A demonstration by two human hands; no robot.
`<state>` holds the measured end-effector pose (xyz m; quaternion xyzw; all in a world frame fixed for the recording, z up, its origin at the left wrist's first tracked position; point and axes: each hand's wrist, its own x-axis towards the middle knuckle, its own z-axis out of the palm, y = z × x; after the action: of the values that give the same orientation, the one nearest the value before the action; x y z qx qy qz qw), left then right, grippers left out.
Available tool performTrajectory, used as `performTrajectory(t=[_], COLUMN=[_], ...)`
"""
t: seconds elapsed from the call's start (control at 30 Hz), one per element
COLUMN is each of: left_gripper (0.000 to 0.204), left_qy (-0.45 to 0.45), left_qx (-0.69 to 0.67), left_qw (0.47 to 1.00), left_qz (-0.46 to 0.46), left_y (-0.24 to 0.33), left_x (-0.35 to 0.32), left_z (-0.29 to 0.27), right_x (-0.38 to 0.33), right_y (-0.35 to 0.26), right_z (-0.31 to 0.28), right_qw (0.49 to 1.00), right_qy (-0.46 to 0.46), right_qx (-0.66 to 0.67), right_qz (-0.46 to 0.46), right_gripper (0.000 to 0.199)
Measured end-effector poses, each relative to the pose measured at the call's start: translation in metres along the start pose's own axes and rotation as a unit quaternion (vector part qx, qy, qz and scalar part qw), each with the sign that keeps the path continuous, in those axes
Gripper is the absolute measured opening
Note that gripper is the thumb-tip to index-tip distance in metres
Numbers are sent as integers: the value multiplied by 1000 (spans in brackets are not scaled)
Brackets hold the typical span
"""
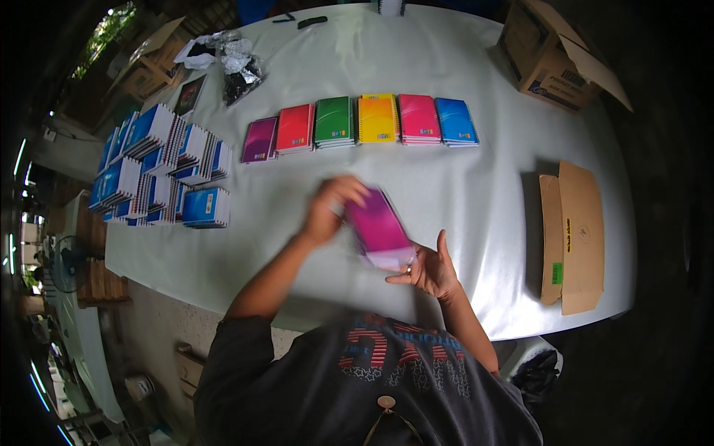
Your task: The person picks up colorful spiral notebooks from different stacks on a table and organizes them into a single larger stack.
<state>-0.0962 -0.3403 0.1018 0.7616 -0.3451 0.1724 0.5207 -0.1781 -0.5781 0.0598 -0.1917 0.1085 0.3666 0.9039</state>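
A small purple spiral notebook [378, 223], blurred by motion, is tilted above the middle of the table. My left hand [331, 208] grips its upper left edge, the fingers bent over the cover. White pages show at the lower end, and there may be more than one notebook in the stack. At that lower end is my right hand [433, 272], its thumb stretched up and away and its fingers apart, at or just touching the corner. Beyond both hands lies a row of notebook stacks: purple [259, 140], red [295, 126], green [335, 120], yellow [378, 119], pink [419, 117] and blue [456, 121].
Piles of blue notebooks [149, 175] crowd the table's left side. A flat cardboard box [580, 238] lies at the right, an open carton [547, 67] at the far right. Crumpled plastic wrapping [236, 65] sits at the far left, near another carton [152, 63].
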Motion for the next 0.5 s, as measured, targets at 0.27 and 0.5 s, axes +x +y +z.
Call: performTrajectory(t=[0.27, 0.5], left_gripper=[63, 74], left_qy=[-60, -162], left_qx=[331, 490], left_qw=[938, 814], left_qz=[-90, -268], left_y=[-82, -167], left_x=[17, -2], left_z=[-20, -96], right_x=[-12, -15], right_y=[-2, -11], right_z=[-42, -50], right_qw=[972, 938], right_qy=[124, 136], right_qx=[-80, -119], right_qz=[-183, -296], right_gripper=[32, 34])
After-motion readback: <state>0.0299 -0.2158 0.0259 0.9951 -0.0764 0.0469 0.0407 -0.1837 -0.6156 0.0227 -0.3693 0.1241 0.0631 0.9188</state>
